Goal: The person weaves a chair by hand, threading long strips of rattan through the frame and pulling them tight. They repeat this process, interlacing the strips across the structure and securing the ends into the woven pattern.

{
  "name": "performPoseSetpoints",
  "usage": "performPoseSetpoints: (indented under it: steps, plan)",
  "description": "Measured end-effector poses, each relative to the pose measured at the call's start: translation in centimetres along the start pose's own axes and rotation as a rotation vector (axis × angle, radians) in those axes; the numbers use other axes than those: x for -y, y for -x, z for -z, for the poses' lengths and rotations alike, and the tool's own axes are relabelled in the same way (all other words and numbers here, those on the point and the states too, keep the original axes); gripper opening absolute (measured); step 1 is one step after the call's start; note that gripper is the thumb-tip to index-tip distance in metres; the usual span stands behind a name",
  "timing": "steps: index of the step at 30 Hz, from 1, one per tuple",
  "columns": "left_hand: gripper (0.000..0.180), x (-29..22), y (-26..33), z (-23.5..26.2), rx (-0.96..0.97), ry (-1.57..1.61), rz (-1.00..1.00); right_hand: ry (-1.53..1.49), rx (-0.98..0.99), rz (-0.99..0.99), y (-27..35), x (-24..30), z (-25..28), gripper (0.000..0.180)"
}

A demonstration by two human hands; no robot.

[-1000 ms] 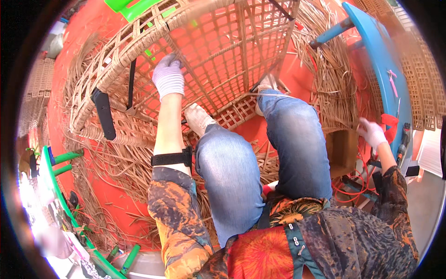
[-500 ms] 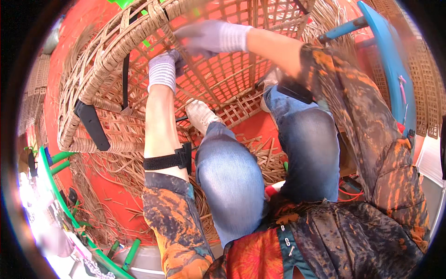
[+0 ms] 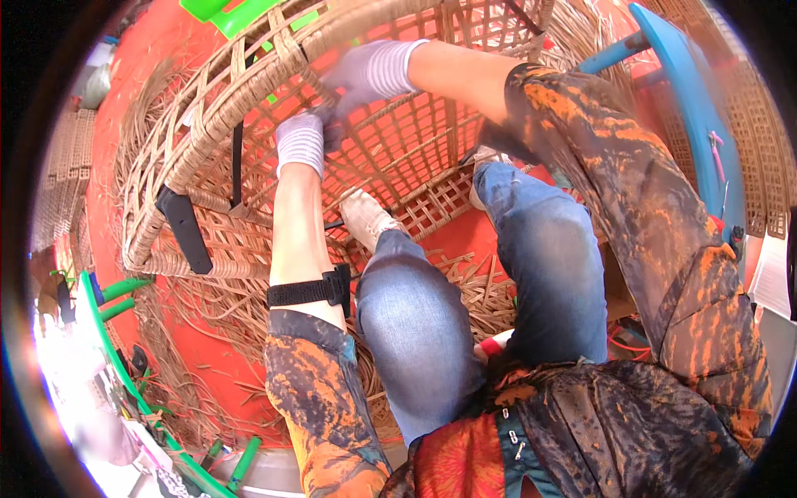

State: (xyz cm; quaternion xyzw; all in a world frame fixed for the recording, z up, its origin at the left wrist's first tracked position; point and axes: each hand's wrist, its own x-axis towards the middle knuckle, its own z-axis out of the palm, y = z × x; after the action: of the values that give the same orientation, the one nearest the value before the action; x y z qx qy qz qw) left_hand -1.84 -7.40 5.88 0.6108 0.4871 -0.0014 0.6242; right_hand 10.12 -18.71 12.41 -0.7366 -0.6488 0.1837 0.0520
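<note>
A large woven wicker basket point(image 3: 217, 116), tilted with its open lattice toward me, fills the upper middle. My left hand point(image 3: 311, 137), in a pale knit glove with a striped cuff, is inside it just below the thick wrapped rim. Its fingers look curled together; what they grip, if anything, is too small to make out. Close above it, my right hand point(image 3: 365, 76), gloved the same way, nearly meets the left at the rim's inner side. Motion blur smears the right fingers. A black strap piece point(image 3: 184, 231) is fixed at the basket's left corner.
Loose cane strips point(image 3: 224, 319) litter the red floor point(image 3: 217, 375) around my feet. A blue stool point(image 3: 685, 100) stands at the right, beside stacked woven panels point(image 3: 760, 158). Green furniture legs point(image 3: 123, 297) are at the lower left, and a bright green object point(image 3: 241, 15) lies beyond the rim.
My right hand has shifted slightly left and down, closer to the left hand. The basket and left hand sit a little farther right in view, as the view itself has moved.
</note>
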Motion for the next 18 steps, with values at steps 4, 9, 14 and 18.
performPoseSetpoints:
  steps: [4, 9, 14, 18]
  plan:
    - [0.035, 0.9, 4.3, -0.6, -0.231, -0.218, -0.435, 0.017, 0.026, -0.092, 2.7, -0.3, -0.2, 0.037]
    - [0.036, 1.0, 5.8, -2.2, -0.223, -0.064, -0.675, -0.126, 0.029, -0.156, 11.2, 0.2, -0.1, 0.032]
    - [0.041, 0.2, 6.4, -1.9, -0.300, -0.083, -0.533, -0.239, -0.024, -0.223, 17.9, 1.3, 1.3, 0.029]
    - [0.039, 0.8, 5.1, -1.5, -0.317, 0.001, -0.594, -0.179, -0.095, -0.183, 22.3, 1.6, 0.9, 0.027]
